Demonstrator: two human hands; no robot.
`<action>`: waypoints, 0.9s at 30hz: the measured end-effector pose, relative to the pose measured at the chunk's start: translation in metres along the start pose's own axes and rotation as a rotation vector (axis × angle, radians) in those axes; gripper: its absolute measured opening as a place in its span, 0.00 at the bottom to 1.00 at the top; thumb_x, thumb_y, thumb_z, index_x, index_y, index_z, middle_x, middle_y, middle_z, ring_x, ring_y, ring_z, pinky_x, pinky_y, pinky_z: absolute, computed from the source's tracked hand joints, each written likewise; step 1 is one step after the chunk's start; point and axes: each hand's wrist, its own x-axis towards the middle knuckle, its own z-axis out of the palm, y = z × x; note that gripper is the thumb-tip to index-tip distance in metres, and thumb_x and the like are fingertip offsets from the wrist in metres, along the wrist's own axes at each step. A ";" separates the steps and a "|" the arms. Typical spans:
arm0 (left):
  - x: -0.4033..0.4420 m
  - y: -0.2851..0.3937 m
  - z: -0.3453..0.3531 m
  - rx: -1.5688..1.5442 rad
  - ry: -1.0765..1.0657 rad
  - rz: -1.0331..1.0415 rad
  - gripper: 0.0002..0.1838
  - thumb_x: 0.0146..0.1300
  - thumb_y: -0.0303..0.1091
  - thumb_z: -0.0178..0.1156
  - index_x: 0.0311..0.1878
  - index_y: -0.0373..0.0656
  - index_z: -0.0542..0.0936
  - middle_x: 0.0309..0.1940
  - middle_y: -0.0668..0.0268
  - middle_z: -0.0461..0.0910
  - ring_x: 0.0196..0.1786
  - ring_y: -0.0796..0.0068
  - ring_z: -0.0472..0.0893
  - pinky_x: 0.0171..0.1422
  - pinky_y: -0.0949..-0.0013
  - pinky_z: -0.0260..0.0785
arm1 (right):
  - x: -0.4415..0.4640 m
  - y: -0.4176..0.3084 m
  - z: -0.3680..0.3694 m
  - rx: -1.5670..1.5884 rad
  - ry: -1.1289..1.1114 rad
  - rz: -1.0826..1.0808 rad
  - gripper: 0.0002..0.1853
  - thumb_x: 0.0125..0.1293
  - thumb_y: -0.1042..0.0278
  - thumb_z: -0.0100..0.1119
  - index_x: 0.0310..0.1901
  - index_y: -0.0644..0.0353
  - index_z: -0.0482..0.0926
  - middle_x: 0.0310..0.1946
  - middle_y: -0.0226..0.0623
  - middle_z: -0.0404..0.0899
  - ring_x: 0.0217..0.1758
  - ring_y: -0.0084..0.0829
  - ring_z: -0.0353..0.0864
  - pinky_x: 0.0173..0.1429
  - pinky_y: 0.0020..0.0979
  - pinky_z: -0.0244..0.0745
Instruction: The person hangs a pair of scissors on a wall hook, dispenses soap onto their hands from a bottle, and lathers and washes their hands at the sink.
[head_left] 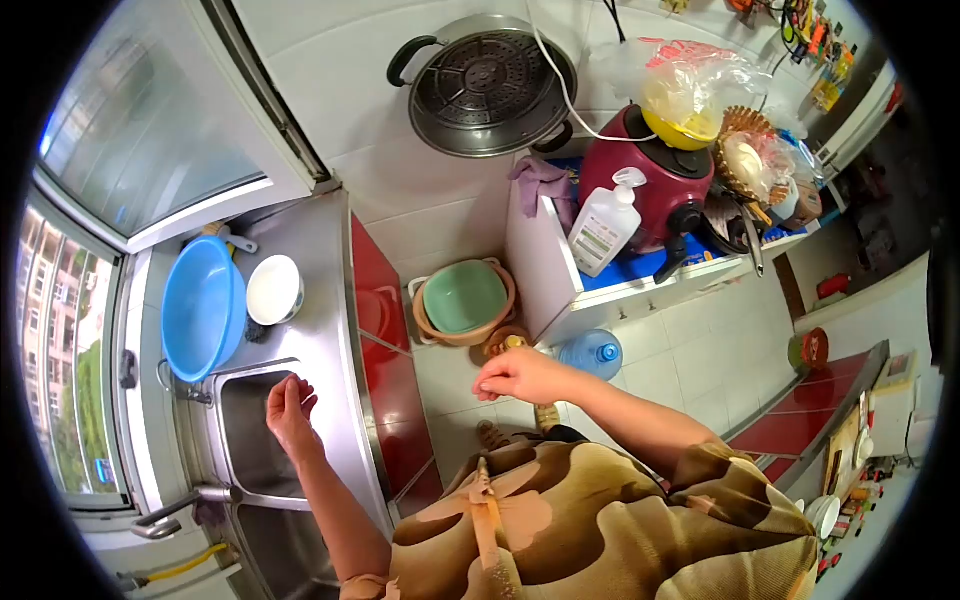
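Note:
My left hand point(292, 412) is raised over the right edge of the steel sink point(262, 425). Its fingers are drawn together, and I see nothing in them. In front of my body, above the floor, hovers my right hand point(522, 375), fingers curled and pressed together with nothing visible between them. Farther along the counter from my left hand, a blue plastic basin point(203, 308) leans at the window side, next to a white bowl point(275, 290). Below and beyond my right hand are a large water bottle point(592, 354) and a green basin point(465, 297) nested in an orange one point(507, 318).
A faucet point(187, 497) reaches over the sinks. On the right, a white cabinet point(545, 290) carries a pump bottle point(606, 225), a dark red air fryer point(650, 170) and a yellow bowl point(682, 128). A steamer pot point(490, 85) hangs on the wall. The window sash point(170, 110) stands ajar.

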 end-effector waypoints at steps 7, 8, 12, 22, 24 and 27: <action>-0.040 0.091 -0.028 -0.409 0.027 0.224 0.08 0.64 0.30 0.56 0.42 0.37 0.77 0.32 0.64 0.76 0.35 0.74 0.75 0.42 0.71 0.70 | -0.001 -0.107 -0.006 0.210 -0.450 -0.033 0.10 0.64 0.71 0.53 0.40 0.68 0.80 0.38 0.38 0.82 0.44 0.27 0.80 0.49 0.28 0.75; -0.049 0.101 -0.040 -0.381 0.009 0.265 0.07 0.63 0.30 0.57 0.41 0.37 0.78 0.31 0.63 0.76 0.34 0.74 0.75 0.42 0.70 0.70 | 0.003 -0.119 -0.003 0.247 -0.529 -0.093 0.10 0.62 0.72 0.54 0.39 0.69 0.80 0.36 0.41 0.82 0.42 0.29 0.81 0.47 0.28 0.75; -0.103 0.151 -0.037 -0.343 0.122 0.329 0.07 0.64 0.31 0.56 0.41 0.40 0.77 0.31 0.63 0.79 0.35 0.70 0.79 0.43 0.65 0.74 | 0.028 -0.169 0.024 0.338 -0.897 -0.396 0.08 0.57 0.77 0.54 0.33 0.74 0.80 0.32 0.48 0.82 0.38 0.37 0.83 0.44 0.31 0.77; -0.104 0.037 -0.107 0.477 0.436 0.328 0.28 0.59 0.43 0.59 0.62 0.46 0.67 0.56 0.62 0.73 0.56 0.67 0.73 0.59 0.56 0.65 | 0.168 -0.096 0.197 -0.330 -0.466 -0.640 0.15 0.67 0.70 0.48 0.52 0.67 0.74 0.46 0.41 0.78 0.49 0.33 0.78 0.56 0.31 0.69; -0.095 0.014 -0.127 0.995 0.663 0.338 0.31 0.58 0.44 0.60 0.64 0.45 0.66 0.58 0.61 0.71 0.58 0.67 0.73 0.59 0.62 0.65 | 0.170 -0.084 0.197 -0.497 -0.356 -0.930 0.16 0.67 0.69 0.48 0.54 0.67 0.73 0.47 0.39 0.78 0.49 0.30 0.77 0.56 0.28 0.69; -0.081 0.011 -0.146 0.292 0.468 0.251 0.30 0.58 0.42 0.61 0.63 0.44 0.67 0.56 0.63 0.73 0.52 0.70 0.76 0.53 0.71 0.68 | 0.166 -0.095 0.195 -0.225 -0.683 -0.315 0.17 0.66 0.70 0.49 0.54 0.66 0.73 0.50 0.38 0.77 0.50 0.27 0.76 0.56 0.28 0.69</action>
